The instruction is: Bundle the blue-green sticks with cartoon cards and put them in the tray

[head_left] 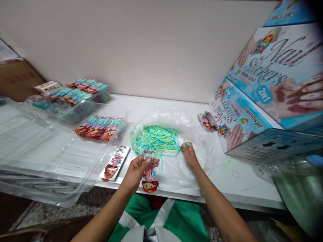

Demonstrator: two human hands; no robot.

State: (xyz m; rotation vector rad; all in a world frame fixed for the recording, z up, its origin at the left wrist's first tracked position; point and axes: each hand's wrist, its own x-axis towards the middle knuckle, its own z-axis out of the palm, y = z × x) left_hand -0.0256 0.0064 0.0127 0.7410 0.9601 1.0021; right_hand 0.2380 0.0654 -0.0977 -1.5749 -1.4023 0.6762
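Observation:
Between the thumb and fingers of my left hand [140, 169] is a clear printed sachet [149, 181] with a cartoon red-haired figure at its lower end. My right hand [189, 154] is closed on a few thin green and blue sticks [187, 145]. Just left of it, a loose pile of the same sticks [161, 138] lies on a spread clear plastic bag [199, 168]. A stack of flat printed sachets [115, 163] rests on the table to the left of my left hand.
Clear plastic trays [63, 151] stand at the left, with filled sachets [101, 127] grouped beside and behind. Nail-sticker boxes [285, 77] are stacked at the right. Small dark packets [207, 121] lie near them. A rubber band [235, 174] and stray green sticks [224, 164] lie at front right.

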